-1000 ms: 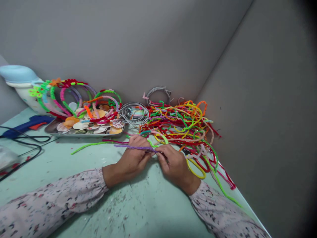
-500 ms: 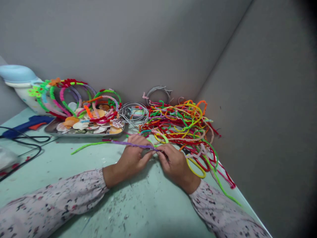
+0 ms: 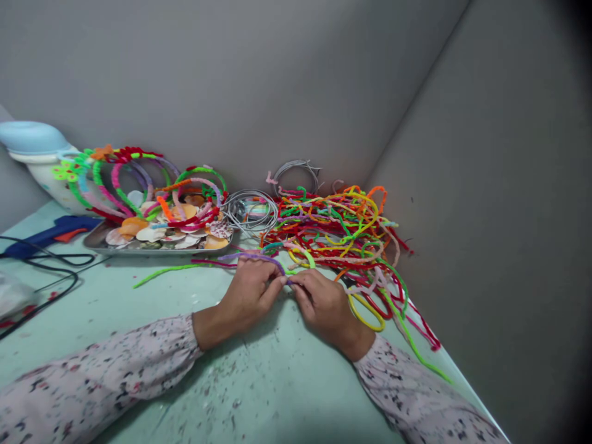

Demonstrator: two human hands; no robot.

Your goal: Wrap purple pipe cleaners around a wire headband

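A purple pipe cleaner (image 3: 272, 259) arches over the back of my left hand (image 3: 252, 290), and its end runs down between the fingertips of both hands. My left hand pinches it with thumb and index finger. Close on the right, my right hand (image 3: 326, 305) pinches the same purple strand near its end. The fingertips of the two hands almost meet. A green strand (image 3: 161, 271) lies on the table left of my left hand, with a dark pink one beside it.
A metal tray (image 3: 157, 251) of shells and fuzzy rings stands behind on the left. A blue glue gun (image 3: 50, 236) with a black cable lies beside it. Coiled grey wire (image 3: 252, 213) and a tangled pile of pipe cleaners (image 3: 337, 228) lie against the wall.
The purple strand has gone from nearly straight to a raised curve over my left hand. Both hands have stayed almost in place, still pinching.
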